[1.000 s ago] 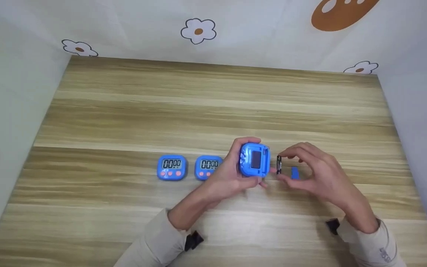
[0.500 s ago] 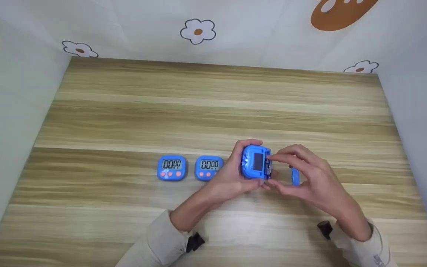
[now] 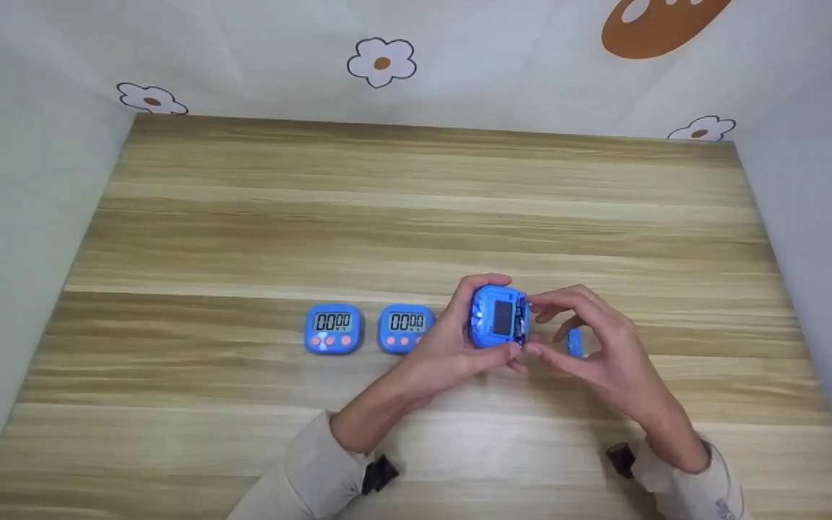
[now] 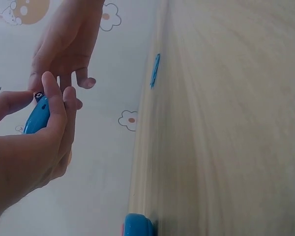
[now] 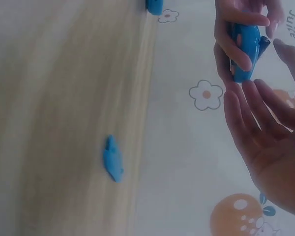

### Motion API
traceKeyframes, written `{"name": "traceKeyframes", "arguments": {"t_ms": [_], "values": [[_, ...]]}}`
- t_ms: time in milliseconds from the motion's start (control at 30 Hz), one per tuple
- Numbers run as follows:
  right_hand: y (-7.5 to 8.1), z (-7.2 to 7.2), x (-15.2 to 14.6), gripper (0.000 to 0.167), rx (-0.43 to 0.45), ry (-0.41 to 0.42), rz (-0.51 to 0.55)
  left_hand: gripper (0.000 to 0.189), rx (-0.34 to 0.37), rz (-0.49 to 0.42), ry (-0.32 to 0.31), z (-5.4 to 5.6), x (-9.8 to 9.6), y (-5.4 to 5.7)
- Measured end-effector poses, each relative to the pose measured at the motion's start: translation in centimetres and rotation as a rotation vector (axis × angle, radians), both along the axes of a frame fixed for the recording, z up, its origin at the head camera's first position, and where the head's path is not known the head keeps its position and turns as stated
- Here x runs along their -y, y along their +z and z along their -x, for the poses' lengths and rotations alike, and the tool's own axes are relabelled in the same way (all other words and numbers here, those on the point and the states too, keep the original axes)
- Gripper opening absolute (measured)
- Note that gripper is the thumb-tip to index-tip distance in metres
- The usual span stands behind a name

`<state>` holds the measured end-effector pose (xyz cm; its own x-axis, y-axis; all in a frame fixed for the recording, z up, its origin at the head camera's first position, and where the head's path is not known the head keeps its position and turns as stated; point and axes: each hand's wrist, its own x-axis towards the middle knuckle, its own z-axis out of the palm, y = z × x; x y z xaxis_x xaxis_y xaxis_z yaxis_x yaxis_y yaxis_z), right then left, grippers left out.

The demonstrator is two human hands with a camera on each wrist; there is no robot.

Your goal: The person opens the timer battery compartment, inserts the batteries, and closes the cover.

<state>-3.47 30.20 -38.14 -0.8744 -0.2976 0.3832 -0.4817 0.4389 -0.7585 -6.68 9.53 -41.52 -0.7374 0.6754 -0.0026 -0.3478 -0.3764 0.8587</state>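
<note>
My left hand holds a blue digital timer with its back turned up, thumb along the near edge and fingers round the far side. A small black battery lies along the uncovered battery slot at the timer's right edge. In the right wrist view the battery juts out at a tilt from the timer. My right hand is right beside that edge, index fingertip by the far corner and thumb by the near one, its fingers fairly straight in the right wrist view.
Two more blue timers, one at the left and one partly behind my left hand, lie face up with lit digits. The small blue battery cover rests on the wooden table beyond the right fingers. Patterned cloth surrounds the table.
The battery, pinched in my right hand a second ago, has moved left into the timer's slot. My right fingers have loosened from it and now sit at the timer's edge.
</note>
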Motion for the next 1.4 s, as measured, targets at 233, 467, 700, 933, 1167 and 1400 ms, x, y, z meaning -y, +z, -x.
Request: {"name": "traceKeyframes", "arguments": {"t_ms": [233, 467, 700, 933, 1167, 1400], "values": [[-0.4, -0.4, 0.4, 0.049, 0.093, -0.059, 0.032, 0.071, -0.005, -0.009, 0.019, 0.0, 0.0, -0.2], [-0.9, -0.8, 0.9, 0.046, 0.160, -0.089, 0.104, 0.068, -0.047, -0.018, 0.083, 0.0, -0.1, -0.3], [-2.1, -0.7, 0.9, 0.047, 0.177, -0.107, 0.168, 0.066, -0.040, -0.001, 0.146, -0.1, -0.5, -0.6], [-3.9, -0.3, 0.3, 0.053, 0.424, -0.085, 0.338, 0.065, 0.048, 0.068, 0.243, -0.6, -1.0, -0.8], [-4.1, -0.3, 0.5, 0.053, 0.464, -0.053, 0.365, 0.064, 0.099, 0.093, 0.280, -0.8, -1.4, -1.1], [-3.0, 0.1, -2.3, 0.053, 0.349, 0.040, 0.016, 0.068, 0.160, 0.049, 0.154, -0.3, -0.5, -0.6]]}}
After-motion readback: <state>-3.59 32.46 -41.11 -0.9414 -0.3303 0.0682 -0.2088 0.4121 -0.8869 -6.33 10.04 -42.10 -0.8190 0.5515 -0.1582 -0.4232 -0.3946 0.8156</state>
